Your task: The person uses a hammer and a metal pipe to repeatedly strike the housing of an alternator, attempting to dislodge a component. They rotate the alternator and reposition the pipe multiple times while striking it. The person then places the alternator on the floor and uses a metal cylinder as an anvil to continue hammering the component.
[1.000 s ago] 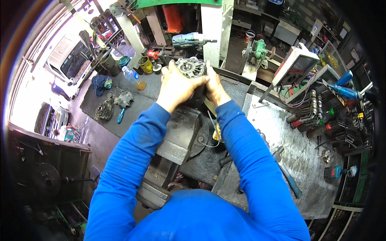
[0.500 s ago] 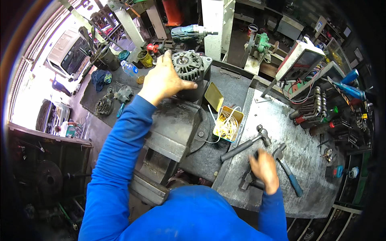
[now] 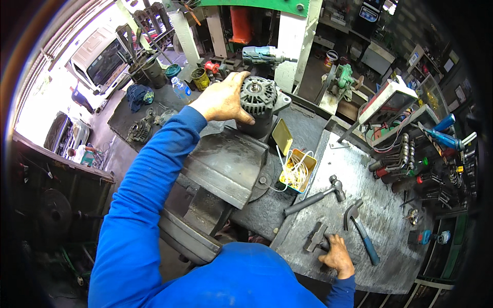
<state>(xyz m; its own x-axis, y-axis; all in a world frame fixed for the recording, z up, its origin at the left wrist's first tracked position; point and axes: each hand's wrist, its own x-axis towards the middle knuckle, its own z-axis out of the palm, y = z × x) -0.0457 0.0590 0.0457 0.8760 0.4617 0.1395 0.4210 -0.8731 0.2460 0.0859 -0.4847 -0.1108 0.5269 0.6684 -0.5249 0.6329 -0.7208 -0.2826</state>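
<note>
A round alternator (image 3: 259, 105), with a slotted metal end and a central shaft, stands upright on a dark cylinder (image 3: 255, 126) behind the bench vise (image 3: 226, 164). My left hand (image 3: 222, 100) grips its left side, fingers behind and thumb round the front. On the steel plate at lower right lies a club hammer (image 3: 315, 237) with a blocky dark head. My right hand (image 3: 340, 258) is over its handle, fingers on one side and thumb on the other; the palm hides much of the handle. Farther up lie a ball-peen hammer (image 3: 314, 198) and a blue-handled claw hammer (image 3: 363, 233).
An open yellow tin (image 3: 297, 172) of white cords stands right of the vise. An impact wrench (image 3: 264, 55) is behind the alternator, and a water bottle (image 3: 181, 90) to its left. Tools crowd a rack (image 3: 411, 159) at right. A person (image 3: 81, 99) stands far left.
My right hand has moved toward me, from above the club hammer to its handle. The view has shifted, while my left hand stays on the alternator.
</note>
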